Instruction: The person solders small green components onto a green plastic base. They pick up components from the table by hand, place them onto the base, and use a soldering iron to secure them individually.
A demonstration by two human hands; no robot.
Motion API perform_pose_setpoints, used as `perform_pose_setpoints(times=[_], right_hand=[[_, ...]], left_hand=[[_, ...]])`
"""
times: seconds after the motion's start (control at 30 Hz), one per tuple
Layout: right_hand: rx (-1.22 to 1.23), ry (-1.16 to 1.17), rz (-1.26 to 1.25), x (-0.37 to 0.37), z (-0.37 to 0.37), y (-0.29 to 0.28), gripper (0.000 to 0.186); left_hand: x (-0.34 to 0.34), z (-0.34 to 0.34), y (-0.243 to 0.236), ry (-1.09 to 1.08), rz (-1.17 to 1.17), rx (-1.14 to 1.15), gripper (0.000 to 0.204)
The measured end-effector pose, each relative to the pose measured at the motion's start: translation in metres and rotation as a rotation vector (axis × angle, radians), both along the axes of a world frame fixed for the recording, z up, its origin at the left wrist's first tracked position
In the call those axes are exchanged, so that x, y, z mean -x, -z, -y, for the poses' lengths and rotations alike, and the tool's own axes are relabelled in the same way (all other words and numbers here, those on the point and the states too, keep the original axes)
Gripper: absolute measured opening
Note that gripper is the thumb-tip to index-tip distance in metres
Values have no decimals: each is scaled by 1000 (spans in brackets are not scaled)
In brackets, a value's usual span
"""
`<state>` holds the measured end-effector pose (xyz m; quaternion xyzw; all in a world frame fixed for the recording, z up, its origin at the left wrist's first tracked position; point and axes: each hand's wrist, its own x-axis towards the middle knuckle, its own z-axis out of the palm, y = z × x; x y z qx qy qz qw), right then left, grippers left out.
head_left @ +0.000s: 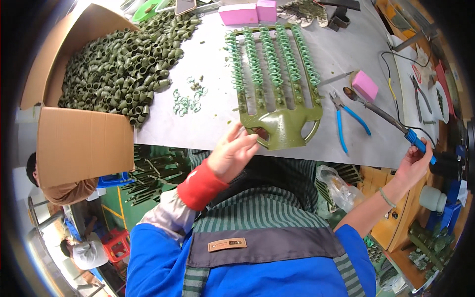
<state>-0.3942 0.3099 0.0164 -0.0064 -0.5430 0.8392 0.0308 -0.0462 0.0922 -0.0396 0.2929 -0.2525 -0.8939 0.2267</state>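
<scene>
An olive-green plastic rake head (283,129) lies on the table before me, its several long tines pointing away. Rows of light-green coiled rings (269,54) run along the tines. My left hand (235,152), in a red cuff, has its fingers curled at the near-left loop of the rake head. Off to the right, my right hand (414,161) grips the blue handle of a long tool (383,113) with a grey shaft and a brownish tip; it looks like a soldering iron. That tip lies near a pink block (365,85), right of the tines.
Blue-handled cutting pliers (349,116) lie right of the rake head. At left, a cardboard box (84,143) spills olive plastic caps (123,69). Loose green rings (188,101) lie between. Pink blocks (239,15) and a glove (302,12) sit at the back.
</scene>
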Motion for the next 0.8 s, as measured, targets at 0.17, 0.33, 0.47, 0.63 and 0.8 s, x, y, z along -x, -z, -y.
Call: perform_pose_setpoints(times=[0.17,0.33,0.47,0.63,0.8], right_hand=[[11,8,-9,2,-2,-2,22],[32,-4,-19,1,-10,-4,21],[106,-65,-30,8,-18,2,21],[170,-126,-36,11,-16,10,21],[236,-194,-21,11,-12,12,22]], left_hand=[[16,-1,4,-27,-93,-33,48],[6,16,-65,18,-321,118,48],[-16,27,-100,196,-434,475,67],[13,4,-132,339,363,1664,63],[55,-9,-81,348,766,1919,54]])
